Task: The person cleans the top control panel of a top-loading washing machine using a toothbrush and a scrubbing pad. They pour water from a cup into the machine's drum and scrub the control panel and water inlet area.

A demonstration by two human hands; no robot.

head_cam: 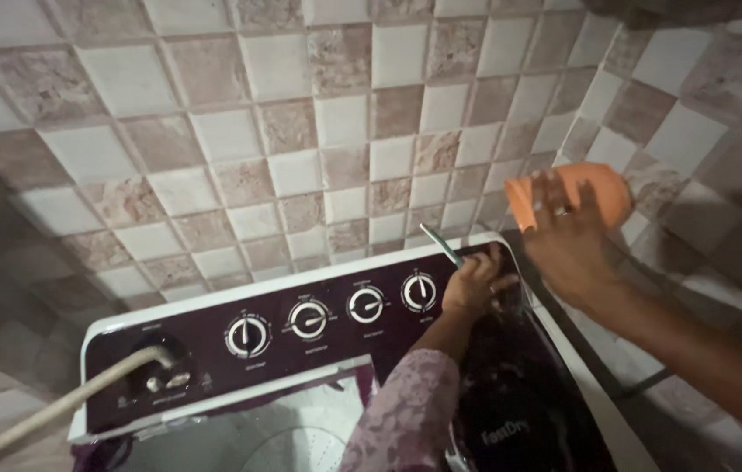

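Note:
My right hand [568, 240] holds an orange plastic mug [585, 194] tipped on its side above the right end of a washing machine [214, 306]. My left hand [476, 281] rests at the right end of the dark purple control panel [214, 345], gripping a thin teal-handled brush [442, 245] that sticks up to the left. A patterned pink sleeve [406, 411] covers my left forearm. Several round dials [310, 318] run along the panel. The dark lid [520, 402] at the right looks wet.
A beige hose [56, 406] enters the inlet at the panel's left end. Checkered beige and white tiled walls [301, 131] stand close behind and to the right of the machine. The white tub opening [275, 437] shows at the bottom.

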